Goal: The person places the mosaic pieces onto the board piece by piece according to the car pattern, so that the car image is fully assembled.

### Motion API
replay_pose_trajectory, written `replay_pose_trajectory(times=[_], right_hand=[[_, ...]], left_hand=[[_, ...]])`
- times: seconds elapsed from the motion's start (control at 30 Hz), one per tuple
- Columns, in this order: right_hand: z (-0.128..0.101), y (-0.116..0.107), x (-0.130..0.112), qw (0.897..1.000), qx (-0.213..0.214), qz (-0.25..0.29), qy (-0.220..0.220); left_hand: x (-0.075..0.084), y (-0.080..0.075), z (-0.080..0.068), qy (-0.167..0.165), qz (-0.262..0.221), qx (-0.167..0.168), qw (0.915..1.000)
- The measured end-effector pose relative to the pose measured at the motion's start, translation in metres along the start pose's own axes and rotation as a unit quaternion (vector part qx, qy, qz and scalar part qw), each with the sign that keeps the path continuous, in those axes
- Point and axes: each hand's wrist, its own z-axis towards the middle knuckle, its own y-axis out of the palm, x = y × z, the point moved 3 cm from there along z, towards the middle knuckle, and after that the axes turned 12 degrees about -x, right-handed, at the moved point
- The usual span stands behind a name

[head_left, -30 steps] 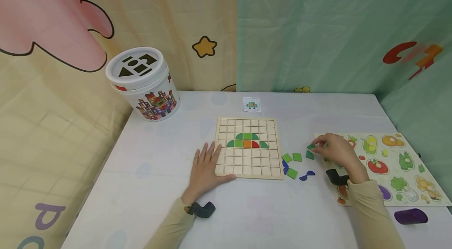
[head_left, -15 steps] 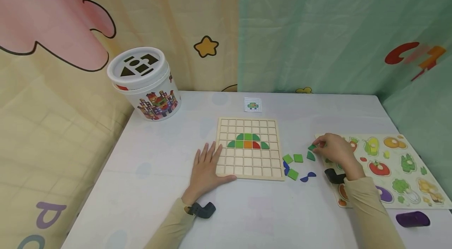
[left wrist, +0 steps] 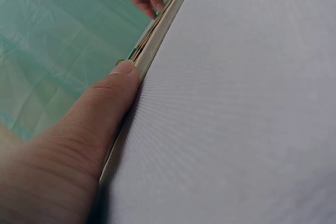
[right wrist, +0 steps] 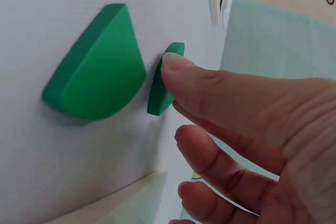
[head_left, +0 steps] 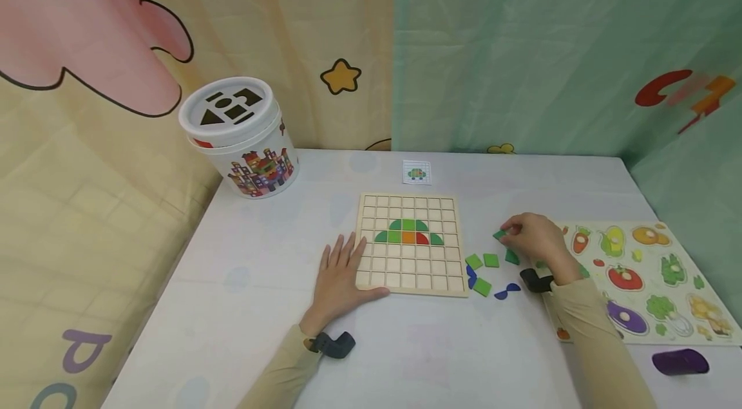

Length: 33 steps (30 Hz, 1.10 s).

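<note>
A wooden grid board (head_left: 408, 267) lies mid-table with a small dome of green, orange and red tiles (head_left: 408, 232) set in it. My left hand (head_left: 342, 274) lies flat, fingers spread, over the board's near left corner; the left wrist view shows the thumb (left wrist: 107, 111) along the board's edge (left wrist: 157, 30). My right hand (head_left: 530, 238) is just right of the board and pinches a small green tile (head_left: 500, 234) at its fingertips. In the right wrist view this tile (right wrist: 165, 80) stands on edge under a fingertip, beside a green quarter-round tile (right wrist: 97, 74) lying on the table.
Loose green squares (head_left: 482, 261) and blue pieces (head_left: 504, 290) lie right of the board. A vegetable peg puzzle (head_left: 637, 274) sits at the right, a purple object (head_left: 679, 362) near the front edge. A white shape-sorter bucket (head_left: 237, 135) and a pattern card (head_left: 416, 172) stand further back.
My right hand has moved left from the vegetable puzzle's edge toward the grid board, carrying the green tile. The left hand has stayed put.
</note>
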Motion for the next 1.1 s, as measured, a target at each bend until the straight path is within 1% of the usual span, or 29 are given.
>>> replay_pose_trajectory(times=[0.23, 0.4, 0.47, 0.57, 0.73, 0.87, 1.1], right_hand=[[0.005, 0.0, -0.007, 1.0, -0.004, -0.002, -0.015], [0.005, 0.001, -0.014, 1.0, 0.005, 0.014, -0.023], [0.005, 0.002, -0.018, 0.999, 0.003, 0.019, -0.025], [0.005, 0.005, -0.026, 0.999, 0.009, 0.024, -0.037], [0.008, 0.014, -0.047, 0.996, 0.029, 0.029, -0.078], [0.011, 0.024, -0.07, 0.992, 0.038, 0.04, -0.112], [0.019, 0.047, -0.116, 0.98, 0.026, 0.068, -0.183]], left_hand=[[0.001, -0.001, 0.0, 0.0, 0.0, 0.001, 1.0], [0.001, -0.001, 0.001, -0.001, 0.003, -0.001, 1.0], [0.001, -0.001, 0.0, 0.002, 0.003, 0.003, 1.0], [0.001, -0.001, 0.0, 0.002, 0.004, 0.005, 1.0], [0.0, 0.0, 0.0, 0.001, 0.002, 0.004, 1.0], [0.0, 0.0, 0.0, 0.003, -0.002, 0.007, 1.0], [0.002, -0.003, 0.0, -0.001, -0.003, 0.0, 1.0]])
